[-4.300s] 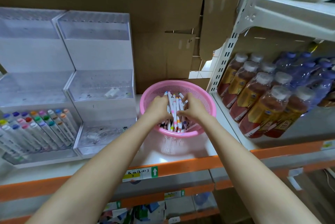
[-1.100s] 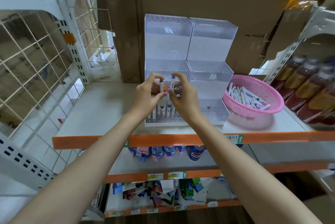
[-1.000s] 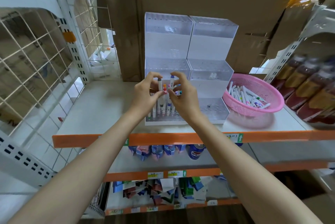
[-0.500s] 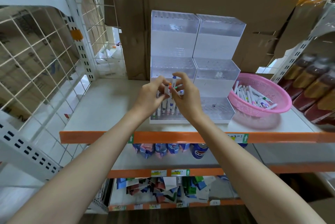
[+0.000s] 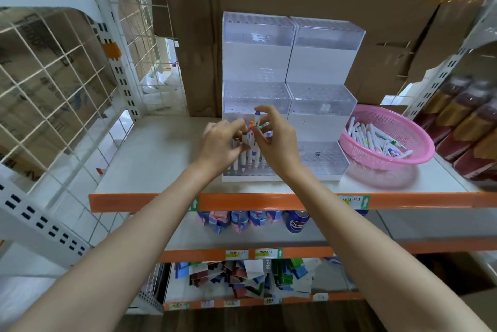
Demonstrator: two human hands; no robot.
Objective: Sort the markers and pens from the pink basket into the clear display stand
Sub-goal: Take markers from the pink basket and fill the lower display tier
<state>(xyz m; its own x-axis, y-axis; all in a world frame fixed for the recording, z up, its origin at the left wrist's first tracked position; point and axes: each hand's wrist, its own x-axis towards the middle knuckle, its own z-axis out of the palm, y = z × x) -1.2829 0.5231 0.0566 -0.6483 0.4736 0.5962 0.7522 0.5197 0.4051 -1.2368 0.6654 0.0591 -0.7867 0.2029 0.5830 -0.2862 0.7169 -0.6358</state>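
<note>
Both hands are up at the stand (image 5: 293, 68), left hand (image 5: 223, 144) and right hand (image 5: 278, 140) each pinching markers (image 5: 254, 140) over its bottom left tier; basket (image 5: 387, 140) sits just right.

I see the clear display stand (image 5: 317, 62) upright on the shelf (image 5: 161, 154): two stepped columns side by side, three tiers each, their tops dotted with holes. In its lowest left tier a few white-barrelled standing markers (image 5: 248, 163) sit upright. Just above them a bunch of markers (image 5: 254, 130) is pinched upright between the left hand (image 5: 220, 143) and right hand (image 5: 277, 140), with blue, orange and green caps showing. The pink basket (image 5: 387, 119), round mesh plastic, sits just beside the stand's right side, with many loose markers (image 5: 376, 140) heaped inside
</note>
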